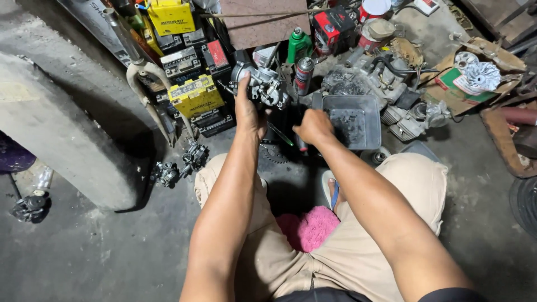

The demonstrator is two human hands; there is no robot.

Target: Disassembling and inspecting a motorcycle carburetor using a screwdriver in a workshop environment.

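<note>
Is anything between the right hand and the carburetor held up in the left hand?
Nothing visible. The left hand grips the carburetor above the floor; the right hand, closed around a dark-handled tool, sits just beside it, with only an open gap between.

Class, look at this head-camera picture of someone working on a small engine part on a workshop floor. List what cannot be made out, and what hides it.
- Head view: the tool in the right hand; the closed fingers hide all but a thin shaft.
- Head view: the near side of the carburettor, covered by the left hand.
- Head view: the dark object at the right, cut off by the frame edge.
- Head view: the contents of the grey tray, too dark and small to tell.
</note>
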